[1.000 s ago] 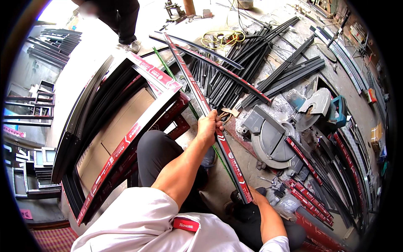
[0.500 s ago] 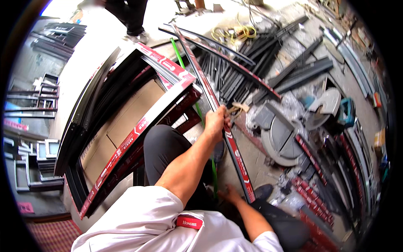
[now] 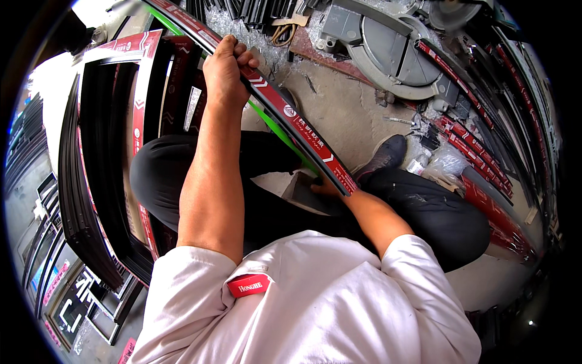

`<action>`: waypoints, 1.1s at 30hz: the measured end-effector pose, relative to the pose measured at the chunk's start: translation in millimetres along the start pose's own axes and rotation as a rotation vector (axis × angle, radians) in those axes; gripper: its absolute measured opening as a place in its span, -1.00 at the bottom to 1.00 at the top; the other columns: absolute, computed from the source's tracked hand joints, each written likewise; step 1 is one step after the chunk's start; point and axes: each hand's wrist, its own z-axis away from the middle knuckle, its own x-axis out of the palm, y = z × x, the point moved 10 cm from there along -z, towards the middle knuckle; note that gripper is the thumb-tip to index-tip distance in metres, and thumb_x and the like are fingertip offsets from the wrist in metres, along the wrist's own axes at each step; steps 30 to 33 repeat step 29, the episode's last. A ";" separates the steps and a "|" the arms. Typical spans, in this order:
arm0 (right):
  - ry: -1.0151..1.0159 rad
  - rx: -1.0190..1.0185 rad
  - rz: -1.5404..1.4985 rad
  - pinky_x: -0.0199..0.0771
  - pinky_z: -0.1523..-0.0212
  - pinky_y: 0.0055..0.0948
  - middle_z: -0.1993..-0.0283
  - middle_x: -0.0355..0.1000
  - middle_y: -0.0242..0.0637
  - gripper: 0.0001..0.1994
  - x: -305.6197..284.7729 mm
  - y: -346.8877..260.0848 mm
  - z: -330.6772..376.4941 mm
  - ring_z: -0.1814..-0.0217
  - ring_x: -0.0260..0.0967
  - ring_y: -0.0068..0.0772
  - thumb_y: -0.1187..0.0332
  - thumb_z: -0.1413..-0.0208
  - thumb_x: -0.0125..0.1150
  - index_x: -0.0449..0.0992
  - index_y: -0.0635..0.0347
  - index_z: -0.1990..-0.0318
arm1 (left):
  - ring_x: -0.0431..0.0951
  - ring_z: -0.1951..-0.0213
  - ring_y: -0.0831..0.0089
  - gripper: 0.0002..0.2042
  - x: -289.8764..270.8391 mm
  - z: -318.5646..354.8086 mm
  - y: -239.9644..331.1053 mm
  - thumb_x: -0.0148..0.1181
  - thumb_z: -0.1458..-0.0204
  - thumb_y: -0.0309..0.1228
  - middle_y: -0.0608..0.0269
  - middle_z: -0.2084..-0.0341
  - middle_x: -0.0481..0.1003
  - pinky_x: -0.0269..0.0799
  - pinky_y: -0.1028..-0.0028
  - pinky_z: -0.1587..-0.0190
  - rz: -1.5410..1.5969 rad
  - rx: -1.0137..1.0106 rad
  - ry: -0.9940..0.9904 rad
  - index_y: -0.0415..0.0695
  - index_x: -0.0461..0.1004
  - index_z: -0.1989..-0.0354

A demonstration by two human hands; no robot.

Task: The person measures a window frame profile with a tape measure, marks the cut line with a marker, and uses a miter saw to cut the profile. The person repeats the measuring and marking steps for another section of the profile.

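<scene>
A long black metal profile bar with red protective film runs diagonally from the top left down to my lap. My left hand is wrapped around its upper part. My right hand grips the bar's near end, partly hidden under it. A thin green strip lies along the bar's underside. I crouch over the concrete floor, with my dark-trousered knees on both sides of the bar.
A stack of black frames with red film leans at my left. A mitre saw stands ahead on the dusty floor. More red-filmed bars curve along the right. Smaller frames lie at the lower left.
My head has dropped lower and closer to the bar. The bar's near end has come back toward my lap, with both hands still holding it.
</scene>
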 end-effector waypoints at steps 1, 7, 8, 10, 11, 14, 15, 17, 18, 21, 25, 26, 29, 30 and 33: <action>-0.001 -0.033 0.008 0.22 -0.44 -0.07 -0.41 0.25 0.17 -0.18 10.3 -0.2 -5.0 -0.48 0.20 0.11 0.09 -0.03 0.41 0.24 0.27 -0.40 | 0.15 0.52 0.63 -0.79 -4.3 0.7 2.4 -0.03 -0.41 -0.38 0.46 0.52 0.14 0.30 0.51 0.39 -0.022 0.002 0.022 -0.06 0.27 0.35; 0.080 0.198 -0.449 0.44 -0.17 -0.04 -0.13 0.53 0.13 -0.54 57.3 185.2 16.6 -0.21 0.46 0.20 0.00 -0.27 0.12 0.53 0.13 -0.14 | 0.18 0.51 0.63 -0.83 51.2 -3.2 -20.7 0.01 -0.40 -0.39 0.46 0.51 0.18 0.31 0.52 0.39 0.062 -0.082 -0.077 -0.10 0.33 0.30; 0.054 0.134 -0.442 0.44 -0.16 -0.04 -0.11 0.53 0.14 -0.57 55.1 152.2 -3.6 -0.20 0.46 0.21 0.05 -0.30 0.09 0.52 0.15 -0.13 | 0.18 0.51 0.63 -0.84 49.5 -1.6 -17.1 0.02 -0.40 -0.39 0.46 0.50 0.19 0.31 0.52 0.39 -0.007 -0.056 -0.066 -0.10 0.34 0.29; -0.073 0.013 -0.382 0.44 -0.14 -0.02 -0.06 0.54 0.17 -0.64 24.8 62.8 -29.0 -0.17 0.46 0.24 0.14 -0.37 0.02 0.50 0.19 -0.11 | 0.19 0.51 0.63 -0.85 4.6 -4.2 2.2 0.03 -0.40 -0.39 0.45 0.50 0.20 0.31 0.53 0.40 -0.084 0.001 0.045 -0.11 0.35 0.28; -0.159 0.106 -0.365 0.44 -0.13 -0.02 -0.04 0.54 0.17 -0.65 2.5 35.3 -27.7 -0.16 0.46 0.25 0.14 -0.38 0.00 0.50 0.19 -0.09 | 0.19 0.51 0.63 -0.85 -10.7 -3.4 7.4 0.03 -0.40 -0.38 0.45 0.50 0.21 0.30 0.53 0.40 -0.098 0.014 0.085 -0.12 0.35 0.27; -0.064 0.242 -0.441 0.42 -0.03 -0.11 0.11 0.54 0.08 -0.65 -59.3 44.4 -2.8 0.01 0.48 0.07 0.14 -0.44 -0.05 0.49 0.27 -0.01 | 0.21 0.53 0.64 -0.84 9.2 -6.2 -1.3 0.05 -0.39 -0.37 0.45 0.52 0.21 0.30 0.54 0.42 -0.051 -0.007 0.021 -0.13 0.36 0.26; -0.005 0.233 -0.513 0.41 -0.02 -0.15 0.14 0.54 0.02 -0.64 -80.1 48.6 -1.4 0.05 0.47 -0.03 0.14 -0.43 -0.04 0.49 0.29 0.01 | 0.21 0.54 0.64 -0.84 16.0 -8.1 -2.9 0.06 -0.38 -0.36 0.45 0.52 0.22 0.30 0.53 0.43 -0.052 -0.010 0.006 -0.12 0.36 0.27; 0.015 0.272 -0.545 0.40 0.01 -0.24 0.18 0.52 -0.11 -0.64 -116.3 43.1 2.1 0.10 0.43 -0.23 0.13 -0.42 -0.03 0.48 0.31 0.04 | 0.22 0.56 0.63 -0.84 19.7 -9.3 -6.6 0.10 -0.35 -0.36 0.45 0.53 0.23 0.29 0.51 0.47 -0.053 -0.015 0.010 -0.10 0.36 0.30; -0.023 0.320 -0.499 0.39 0.02 -0.30 0.19 0.51 -0.19 -0.63 -135.5 30.2 9.3 0.11 0.39 -0.33 0.13 -0.41 -0.03 0.49 0.31 0.06 | 0.23 0.56 0.62 -0.84 18.7 -8.5 -4.8 0.10 -0.33 -0.37 0.45 0.54 0.23 0.28 0.51 0.48 -0.048 -0.004 -0.003 -0.08 0.35 0.33; -0.055 0.432 -0.527 0.39 -0.05 -0.34 0.10 0.52 -0.26 -0.64 -170.2 23.3 33.4 0.01 0.39 -0.39 0.11 -0.40 -0.03 0.55 0.21 0.03 | 0.32 0.61 0.53 -0.81 13.5 -16.5 -8.3 0.16 -0.26 -0.36 0.36 0.57 0.33 0.33 0.42 0.57 -0.017 0.011 0.036 -0.14 0.40 0.40; -0.026 0.427 -0.420 0.36 0.10 -0.38 0.20 0.45 -0.30 -0.62 -236.7 -31.4 57.2 0.13 0.34 -0.43 0.05 -0.35 0.01 0.54 0.20 0.11 | 0.31 0.62 0.57 -0.83 15.6 -9.2 -3.2 0.14 -0.26 -0.36 0.40 0.58 0.31 0.32 0.45 0.58 0.020 -0.009 0.058 -0.10 0.38 0.37; -0.040 0.433 -0.423 0.35 0.11 -0.40 0.20 0.44 -0.30 -0.61 -250.5 -49.2 62.6 0.14 0.34 -0.43 0.04 -0.34 0.00 0.54 0.20 0.12 | 0.30 0.62 0.58 -0.83 14.8 -7.5 -0.2 0.14 -0.26 -0.36 0.40 0.58 0.31 0.31 0.45 0.58 0.033 -0.008 0.064 -0.09 0.37 0.38; -0.063 0.352 -0.499 0.34 0.17 -0.45 0.24 0.45 -0.37 -0.61 -274.7 -66.3 79.4 0.19 0.32 -0.51 0.03 -0.37 0.03 0.54 0.21 0.18 | 0.29 0.62 0.59 -0.84 19.4 -6.8 1.6 0.13 -0.27 -0.36 0.43 0.59 0.29 0.31 0.47 0.57 0.079 -0.007 0.042 -0.07 0.35 0.35; -0.063 0.352 -0.499 0.34 0.17 -0.45 0.24 0.45 -0.37 -0.61 -274.7 -66.3 79.4 0.19 0.32 -0.51 0.03 -0.37 0.03 0.54 0.21 0.18 | 0.29 0.62 0.59 -0.84 19.4 -6.8 1.6 0.13 -0.27 -0.36 0.43 0.59 0.29 0.31 0.47 0.57 0.079 -0.007 0.042 -0.07 0.35 0.35; -0.063 0.352 -0.499 0.34 0.17 -0.45 0.24 0.45 -0.37 -0.61 -274.7 -66.3 79.4 0.19 0.32 -0.51 0.03 -0.37 0.03 0.54 0.21 0.18 | 0.29 0.62 0.59 -0.84 19.4 -6.8 1.6 0.13 -0.27 -0.36 0.43 0.59 0.29 0.31 0.47 0.57 0.079 -0.007 0.042 -0.07 0.35 0.35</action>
